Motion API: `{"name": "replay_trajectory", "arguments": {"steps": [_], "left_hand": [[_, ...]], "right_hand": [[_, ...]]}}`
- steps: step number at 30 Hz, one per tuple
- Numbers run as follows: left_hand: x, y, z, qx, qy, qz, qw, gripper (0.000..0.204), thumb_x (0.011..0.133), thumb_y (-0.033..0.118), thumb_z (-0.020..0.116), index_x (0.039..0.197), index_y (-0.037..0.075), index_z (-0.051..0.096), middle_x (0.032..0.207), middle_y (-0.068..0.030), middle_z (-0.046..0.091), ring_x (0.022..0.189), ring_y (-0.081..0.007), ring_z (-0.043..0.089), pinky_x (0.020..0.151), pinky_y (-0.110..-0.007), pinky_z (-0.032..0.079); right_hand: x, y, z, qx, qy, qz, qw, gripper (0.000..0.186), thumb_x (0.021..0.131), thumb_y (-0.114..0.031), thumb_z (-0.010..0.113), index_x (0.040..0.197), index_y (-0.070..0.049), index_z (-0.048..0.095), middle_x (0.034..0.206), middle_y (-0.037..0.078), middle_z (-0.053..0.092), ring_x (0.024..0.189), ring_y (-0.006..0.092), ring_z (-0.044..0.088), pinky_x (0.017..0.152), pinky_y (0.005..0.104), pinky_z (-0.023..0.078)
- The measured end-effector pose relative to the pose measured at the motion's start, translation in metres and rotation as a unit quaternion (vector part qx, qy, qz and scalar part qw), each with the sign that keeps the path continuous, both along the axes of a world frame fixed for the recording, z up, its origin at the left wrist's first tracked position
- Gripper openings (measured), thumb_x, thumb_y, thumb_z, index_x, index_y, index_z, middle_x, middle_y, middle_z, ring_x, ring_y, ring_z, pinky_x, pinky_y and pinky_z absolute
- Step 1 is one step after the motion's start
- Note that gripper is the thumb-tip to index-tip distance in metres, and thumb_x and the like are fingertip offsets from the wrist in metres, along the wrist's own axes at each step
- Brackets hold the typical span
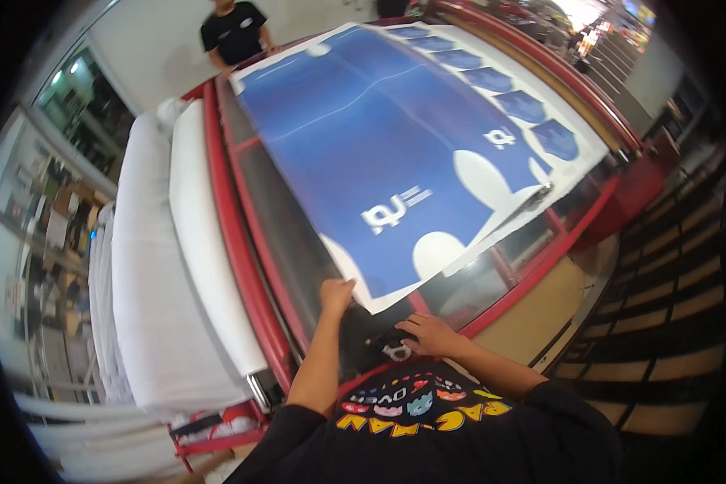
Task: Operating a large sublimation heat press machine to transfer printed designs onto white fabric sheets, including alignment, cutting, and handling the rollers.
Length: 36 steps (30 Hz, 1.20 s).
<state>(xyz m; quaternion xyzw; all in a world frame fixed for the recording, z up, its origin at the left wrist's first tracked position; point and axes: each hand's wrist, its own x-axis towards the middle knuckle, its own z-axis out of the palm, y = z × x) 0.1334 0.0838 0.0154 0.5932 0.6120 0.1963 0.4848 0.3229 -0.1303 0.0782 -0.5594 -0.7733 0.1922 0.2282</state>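
Head view | left hand (335,295) fingers pinch blue printed sheet (395,153) | right hand (429,334) flat, open | red-framed table (242,242), workshop

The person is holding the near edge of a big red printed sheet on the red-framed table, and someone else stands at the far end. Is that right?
Not quite. The sheet is blue with white shapes and white edges, not red; only the table frame is red. The head view shows it. The left hand does touch the near edge, and another person does stand at the far end.
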Motion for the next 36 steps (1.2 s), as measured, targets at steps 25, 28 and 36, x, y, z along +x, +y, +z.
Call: {"name": "replay_trajectory", "arguments": {"steps": [25,28,36], "left_hand": [[-0.444,0.227,0.141,0.114,-0.343,0.508,0.782,0.042,0.095,0.022,0.057,0.129,-0.001,0.050,0.128,-0.0156,0.058,0.119,-0.0285,0.056,0.099,-0.040,0.049],[-0.423,0.208,0.121,0.192,-0.339,0.651,0.651,0.051,0.094,0.027,0.058,0.135,0.001,0.044,0.132,-0.0174,0.053,0.120,-0.0331,0.054,0.100,-0.044,0.048],[-0.268,0.049,0.020,0.058,-0.375,0.492,0.783,0.058,0.100,0.029,0.050,0.151,0.013,0.028,0.156,-0.0070,0.027,0.130,-0.0337,0.045,0.099,-0.039,0.047]], "right_hand": [[0.342,0.044,-0.035,0.048,0.643,-0.555,0.526,0.057,0.089,-0.050,0.065,0.117,-0.001,0.056,0.106,0.012,0.061,0.088,0.0182,0.058,0.075,0.0347,0.052],[0.397,0.090,-0.013,0.099,0.676,-0.556,0.473,0.073,0.086,-0.055,0.066,0.129,0.001,0.048,0.116,0.017,0.057,0.098,0.0239,0.056,0.085,0.0413,0.050],[0.431,0.252,-0.021,0.018,0.440,-0.782,0.442,0.070,0.075,-0.041,0.081,0.116,0.010,0.059,0.118,0.021,0.064,0.106,0.0319,0.064,0.090,0.0383,0.051]]}}
